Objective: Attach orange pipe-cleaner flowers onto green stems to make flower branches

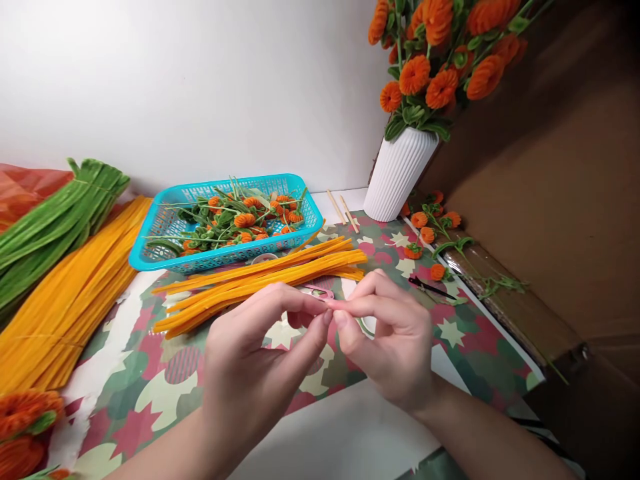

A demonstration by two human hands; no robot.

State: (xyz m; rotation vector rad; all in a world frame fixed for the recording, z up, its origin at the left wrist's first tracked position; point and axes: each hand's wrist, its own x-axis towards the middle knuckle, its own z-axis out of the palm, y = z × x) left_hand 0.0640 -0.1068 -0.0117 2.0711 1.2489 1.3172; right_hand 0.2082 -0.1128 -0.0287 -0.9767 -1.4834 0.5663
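My left hand (255, 360) and my right hand (395, 340) meet fingertip to fingertip over the patterned mat (150, 387). Both hands are closed in a pinch. Whatever lies between the fingertips is too small to name. Just beyond the fingers lies a loose pile of orange pipe cleaners (260, 277). A small pink tool (320, 291) shows behind my left fingertips.
A turquoise basket (150, 257) holds several small orange pompom flowers with green stems. Bundles of green pipe cleaners (55, 220) and orange pipe cleaners (60, 307) lie at left. A white ribbed vase (397, 177) of orange flowers stands at the back, with loose flowers (425, 233), black scissors (430, 288) and two wooden sticks (343, 208) nearby.
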